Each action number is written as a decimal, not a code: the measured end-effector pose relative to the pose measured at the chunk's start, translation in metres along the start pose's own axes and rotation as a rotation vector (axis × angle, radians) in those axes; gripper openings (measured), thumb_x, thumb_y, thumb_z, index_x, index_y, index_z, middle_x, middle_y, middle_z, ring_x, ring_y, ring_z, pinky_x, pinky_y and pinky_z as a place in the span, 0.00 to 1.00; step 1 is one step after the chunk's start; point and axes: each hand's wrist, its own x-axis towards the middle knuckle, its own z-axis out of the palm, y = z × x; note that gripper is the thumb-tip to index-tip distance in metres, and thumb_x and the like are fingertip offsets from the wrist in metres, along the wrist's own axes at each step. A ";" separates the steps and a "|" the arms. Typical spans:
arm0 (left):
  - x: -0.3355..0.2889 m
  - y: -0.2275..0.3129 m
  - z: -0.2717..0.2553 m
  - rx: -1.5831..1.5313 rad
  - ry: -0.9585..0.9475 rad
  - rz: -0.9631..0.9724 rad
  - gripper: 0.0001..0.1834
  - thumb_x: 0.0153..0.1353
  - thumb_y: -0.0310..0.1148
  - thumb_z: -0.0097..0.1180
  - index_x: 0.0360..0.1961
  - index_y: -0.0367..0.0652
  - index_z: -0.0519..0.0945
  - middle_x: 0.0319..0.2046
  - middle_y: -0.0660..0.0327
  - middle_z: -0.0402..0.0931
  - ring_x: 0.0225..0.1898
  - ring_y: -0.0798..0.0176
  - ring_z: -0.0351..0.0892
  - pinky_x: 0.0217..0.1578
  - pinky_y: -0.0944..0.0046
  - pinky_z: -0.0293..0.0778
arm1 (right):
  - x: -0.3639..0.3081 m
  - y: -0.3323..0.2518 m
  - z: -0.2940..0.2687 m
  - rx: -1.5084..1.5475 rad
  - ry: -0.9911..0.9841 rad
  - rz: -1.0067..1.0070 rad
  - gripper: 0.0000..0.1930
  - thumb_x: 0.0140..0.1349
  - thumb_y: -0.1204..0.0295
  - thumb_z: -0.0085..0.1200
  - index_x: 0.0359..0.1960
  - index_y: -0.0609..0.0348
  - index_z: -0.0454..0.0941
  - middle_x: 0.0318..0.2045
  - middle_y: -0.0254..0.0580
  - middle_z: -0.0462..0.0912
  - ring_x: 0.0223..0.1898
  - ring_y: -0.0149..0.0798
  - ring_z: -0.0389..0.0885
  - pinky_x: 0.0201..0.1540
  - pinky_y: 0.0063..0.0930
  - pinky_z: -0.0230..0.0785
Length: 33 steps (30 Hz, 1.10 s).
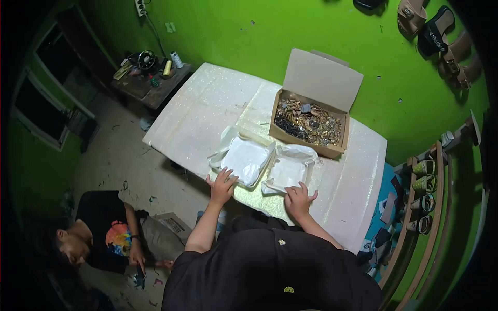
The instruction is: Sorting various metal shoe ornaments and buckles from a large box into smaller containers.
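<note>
Two shallow trays lined with crinkled white sheeting lie side by side at the near edge of the table. My left hand (222,187) rests on the near left corner of the larger left tray (245,156), its fingers spread. At the front rim of the smaller right tray (288,173) is my right hand (298,200), fingers apart and fingertips on or close to the lining. Neither hand grips anything. Behind the trays stands an open cardboard box (306,143), its lid (321,80) raised, holding many small gold, dark and silver-coloured metal-looking ornaments (314,123).
The table (199,111) has a pale glittery cover. Low at the left sits a person (111,228) in a dark shirt. A small wooden table (150,93) with tools and spools is at the far left. Sandals (434,33) and a shoe rack (407,223) line the right side.
</note>
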 end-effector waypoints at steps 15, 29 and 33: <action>0.131 0.078 -0.011 -0.316 0.268 -0.049 0.20 0.48 0.32 0.54 0.45 0.53 0.80 0.53 0.58 0.70 0.59 0.53 0.64 0.58 0.42 0.36 | 0.227 0.064 -0.022 0.087 0.225 0.352 0.09 0.54 0.66 0.51 0.35 0.49 0.78 0.41 0.34 0.77 0.54 0.40 0.67 0.59 0.67 0.31; 0.165 0.083 0.009 -0.412 0.171 0.008 0.20 0.48 0.30 0.54 0.46 0.51 0.77 0.49 0.57 0.70 0.56 0.55 0.66 0.57 0.48 0.49 | 0.309 0.129 0.023 -0.229 0.013 0.285 0.12 0.54 0.74 0.49 0.39 0.47 0.79 0.49 0.39 0.71 0.60 0.46 0.62 0.61 0.65 0.41; 0.168 0.079 0.012 -0.420 0.183 0.003 0.19 0.47 0.28 0.55 0.44 0.49 0.78 0.46 0.57 0.71 0.54 0.54 0.68 0.56 0.48 0.51 | 0.307 0.127 0.016 -0.211 0.042 0.262 0.10 0.56 0.72 0.49 0.38 0.47 0.80 0.50 0.36 0.73 0.59 0.44 0.63 0.60 0.66 0.40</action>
